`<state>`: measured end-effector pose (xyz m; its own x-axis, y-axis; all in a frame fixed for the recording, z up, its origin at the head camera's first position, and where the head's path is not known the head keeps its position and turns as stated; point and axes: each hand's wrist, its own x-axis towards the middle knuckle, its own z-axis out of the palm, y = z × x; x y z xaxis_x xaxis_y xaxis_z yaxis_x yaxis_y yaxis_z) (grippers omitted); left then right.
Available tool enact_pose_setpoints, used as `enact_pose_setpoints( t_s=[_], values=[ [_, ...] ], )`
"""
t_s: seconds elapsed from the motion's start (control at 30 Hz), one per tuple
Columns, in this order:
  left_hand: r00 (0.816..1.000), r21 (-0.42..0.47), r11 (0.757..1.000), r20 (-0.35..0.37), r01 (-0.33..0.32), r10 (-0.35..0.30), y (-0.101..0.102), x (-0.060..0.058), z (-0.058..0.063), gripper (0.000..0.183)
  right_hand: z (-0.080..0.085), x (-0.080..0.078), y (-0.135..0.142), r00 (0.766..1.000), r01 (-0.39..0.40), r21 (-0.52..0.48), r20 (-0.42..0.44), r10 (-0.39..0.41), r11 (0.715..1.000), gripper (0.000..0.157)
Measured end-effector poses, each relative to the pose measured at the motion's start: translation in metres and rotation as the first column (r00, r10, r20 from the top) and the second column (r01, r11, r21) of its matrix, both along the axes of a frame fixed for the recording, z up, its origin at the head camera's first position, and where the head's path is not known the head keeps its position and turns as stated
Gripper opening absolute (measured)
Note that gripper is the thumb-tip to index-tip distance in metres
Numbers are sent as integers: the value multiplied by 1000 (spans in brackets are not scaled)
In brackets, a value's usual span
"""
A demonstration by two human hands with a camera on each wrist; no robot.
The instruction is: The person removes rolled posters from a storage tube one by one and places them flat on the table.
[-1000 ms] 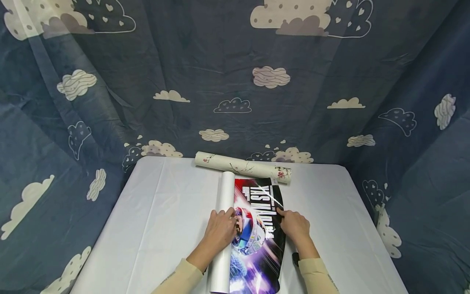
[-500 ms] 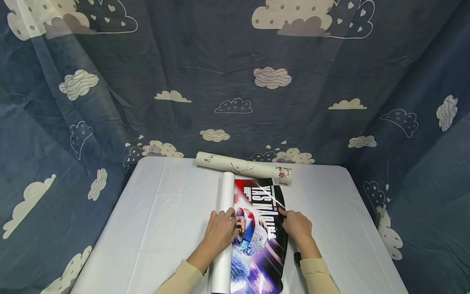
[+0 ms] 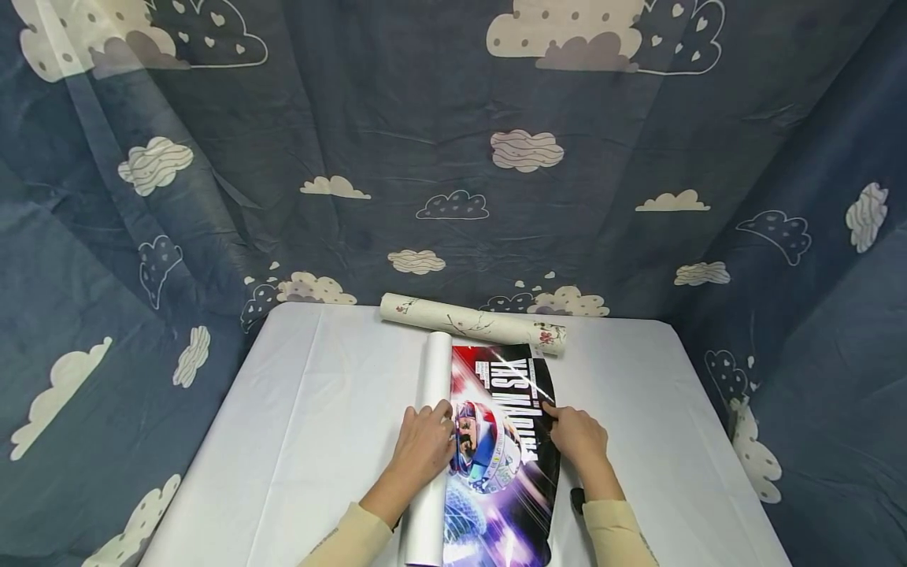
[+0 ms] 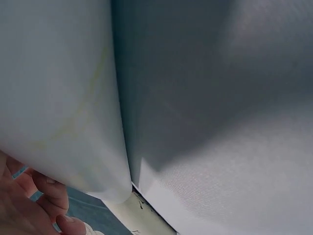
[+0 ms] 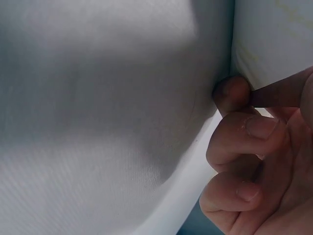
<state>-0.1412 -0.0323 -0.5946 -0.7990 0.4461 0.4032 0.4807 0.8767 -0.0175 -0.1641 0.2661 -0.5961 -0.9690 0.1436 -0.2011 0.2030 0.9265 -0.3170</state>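
A glossy poster (image 3: 489,465), partly rolled up, lies on the white table. Its sheet shows a racing helmet, large white lettering and purple streaks, and its white-backed roll (image 3: 427,520) runs along the left side. Across the roll lies my left hand (image 3: 423,439), fingers curled over it toward the printed side. The left wrist view has the roll's white back large, with bent fingers (image 4: 51,196) past its edge. My right hand (image 3: 579,438) pinches the poster's right edge with thumb and index finger. In the right wrist view its other fingers (image 5: 244,134) are curled in.
Behind the poster, a second roll of cream paper with a floral branch pattern (image 3: 468,319) lies along the table's far edge. A small black object (image 3: 577,501) is beside the right wrist. Dark blue cloth with clouds (image 3: 453,118) hangs around the white table (image 3: 333,409).
My right hand has moved slightly to the right with the poster's edge, and a little more of the printed sheet shows. The left hand stays on the roll.
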Motion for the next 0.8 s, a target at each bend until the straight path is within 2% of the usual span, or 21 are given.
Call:
enact_pose_setpoints(
  t_s=[0.3,0.8],
  values=[
    [1000,-6,1000,30,-4,4,-2,-1,-2,17,0,1,3,1000,16,-10,16,-16,1000,47],
    [1000,-24,1000,14,-9,10,-4,-2,-1,15,5,2,7,999,34,-8,27,-33,999,47]
  ],
)
